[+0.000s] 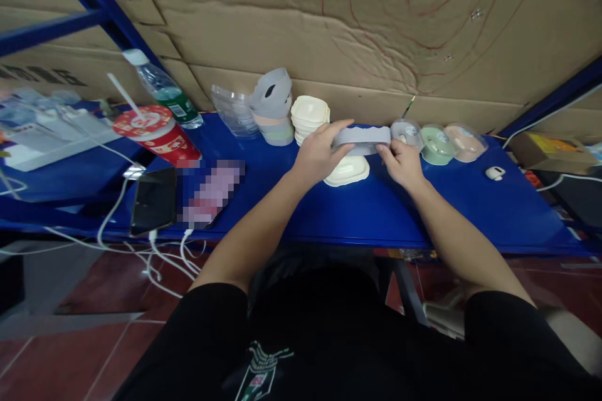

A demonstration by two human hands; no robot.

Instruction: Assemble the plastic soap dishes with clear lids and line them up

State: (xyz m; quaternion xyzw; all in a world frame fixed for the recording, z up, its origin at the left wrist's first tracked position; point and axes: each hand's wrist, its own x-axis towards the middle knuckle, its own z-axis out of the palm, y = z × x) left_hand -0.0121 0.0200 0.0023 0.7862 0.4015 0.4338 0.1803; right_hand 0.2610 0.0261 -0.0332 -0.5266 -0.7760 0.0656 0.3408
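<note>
A grey plastic shell [363,136] with a wavy upper edge is held up between both hands, tilted on its side. My left hand [320,153] grips its left end, thumb below and fingers over the top. At its lower right corner, my right hand [403,161] pinches it with the thumb and bent fingers. A cream shallow dish [348,172] lies on the table just under the shell. Behind my left hand stands a stack of cream dishes [309,114], beside a stack of coloured shells [273,106] with a grey one on top.
Three lidded containers, grey [410,131], green [437,145] and peach [465,143], line the back right of the blue table [254,200]. An earbud case [495,173] lies beyond. Clear plastic covers [235,111], a bottle [169,91], a red cup [162,138] and phones [153,200] with cables occupy the left.
</note>
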